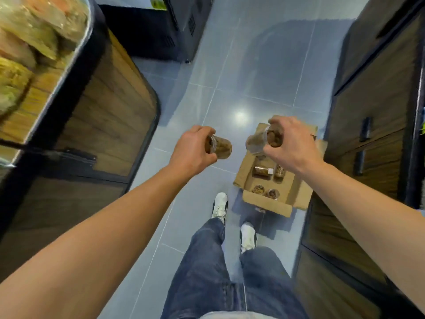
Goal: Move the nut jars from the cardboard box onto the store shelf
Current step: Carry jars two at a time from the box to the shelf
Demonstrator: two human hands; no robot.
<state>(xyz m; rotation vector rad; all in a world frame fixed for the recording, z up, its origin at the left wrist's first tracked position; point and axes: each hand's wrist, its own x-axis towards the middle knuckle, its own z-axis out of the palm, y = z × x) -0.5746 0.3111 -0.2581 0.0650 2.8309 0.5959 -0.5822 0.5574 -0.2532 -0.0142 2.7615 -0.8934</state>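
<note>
Two clear plastic jars filled with brown nuts are held up above a grey tiled floor (264, 72), one in each hand. The left hand (192, 150) is wrapped around the lid end of the left jar (220, 147), fingers closed on it, with the jar's body pointing toward the right. The right hand (292, 143) is clamped on the right jar (258, 140) from above, fingers and thumb pressed around it, and this jar is tilted toward the left. The two jars are kept near each other but apart. Below the right hand, an open brown cardboard box (296, 192) is seen on the floor, its flaps spread outward. Four more jars are left inside it: two lying on their sides (262, 170) and two seen end-on (258, 189) nearer the front wall. A wood-panelled display stand (110, 107) with blurred packaged goods on top is seen at the left, and dark wooden cabinets (372, 93) at the right. Blue jeans (207, 268) and white shoes (220, 204) are visible beside the box.
</note>
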